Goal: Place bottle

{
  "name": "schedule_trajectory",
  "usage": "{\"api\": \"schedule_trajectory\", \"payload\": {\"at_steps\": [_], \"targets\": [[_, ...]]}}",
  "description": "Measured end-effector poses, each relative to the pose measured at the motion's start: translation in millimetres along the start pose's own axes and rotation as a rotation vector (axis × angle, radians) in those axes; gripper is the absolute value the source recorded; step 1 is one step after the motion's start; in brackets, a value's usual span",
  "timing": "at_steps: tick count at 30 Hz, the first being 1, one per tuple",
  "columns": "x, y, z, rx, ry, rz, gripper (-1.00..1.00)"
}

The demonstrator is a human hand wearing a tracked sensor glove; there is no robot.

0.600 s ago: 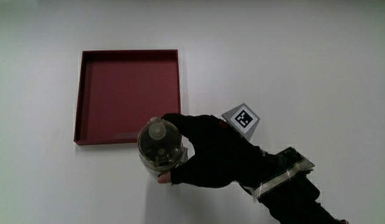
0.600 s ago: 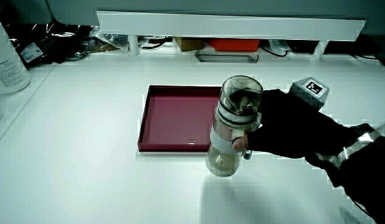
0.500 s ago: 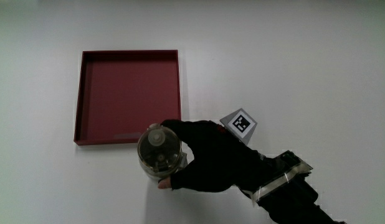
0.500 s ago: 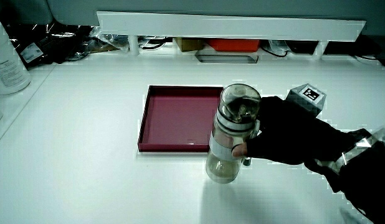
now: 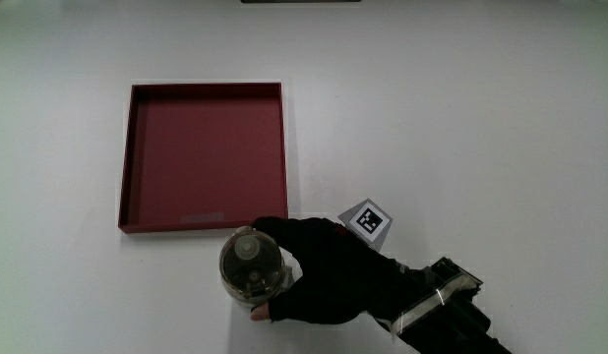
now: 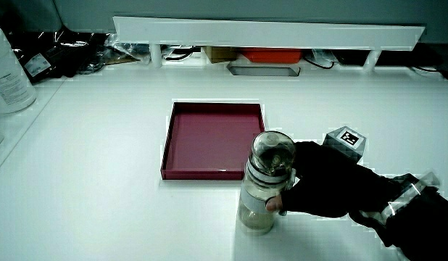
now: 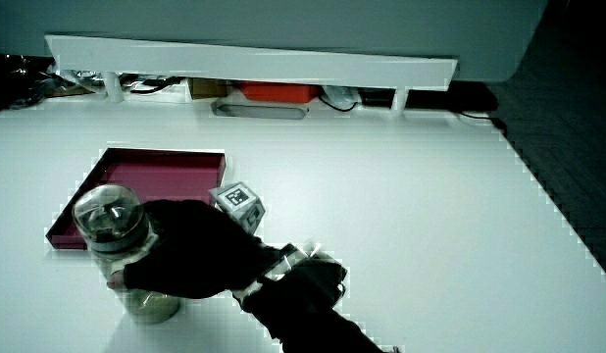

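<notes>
A clear bottle (image 5: 252,270) with a dark band under its lid stands upright on the white table, just nearer to the person than the dark red tray (image 5: 137,157). It also shows in both side views, bottle (image 6: 265,181) and bottle (image 7: 122,250). The hand (image 5: 319,275) in the black glove is wrapped around the bottle's body, thumb tip on its near side. The patterned cube (image 5: 367,219) sits on the hand's back. In both side views the hand (image 6: 322,190), hand (image 7: 190,250) grips the bottle at mid height. The tray (image 6: 188,145) holds nothing.
A low white partition (image 6: 267,32) runs along the table's far edge, with cables and boxes under it. A white container (image 6: 6,69) stands at the table's edge in a side view. The tray's rim (image 7: 77,201) lies close to the bottle.
The hand has drawn the bottle a little nearer to the person and lowered it, away from the tray's near rim. The grip is unchanged.
</notes>
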Motion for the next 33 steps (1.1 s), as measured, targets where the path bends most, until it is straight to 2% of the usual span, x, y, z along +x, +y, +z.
{"api": "schedule_trajectory", "payload": {"at_steps": [1, 6, 7, 9, 10, 12, 13, 28, 32, 33], "targets": [[0.7, -1, -0.4, -0.004, -0.002, -0.015, 0.00], [4.5, -3, 0.0, 0.010, 0.034, -0.009, 0.00], [5.4, -3, 0.5, 0.013, 0.022, -0.002, 0.00], [5.2, -4, 0.8, 0.016, 0.029, 0.004, 0.00], [5.8, -4, 1.2, 0.011, 0.024, -0.011, 0.00], [5.6, -4, 1.1, 0.010, 0.047, -0.011, 0.00], [7.2, -4, 1.7, 0.010, 0.037, -0.003, 0.00], [10.5, -5, 1.9, -0.011, 0.062, -0.008, -0.56], [10.0, -6, 4.9, -0.033, 0.065, -0.033, -0.70], [9.1, -7, 5.8, -0.034, 0.089, -0.034, -0.74]]}}
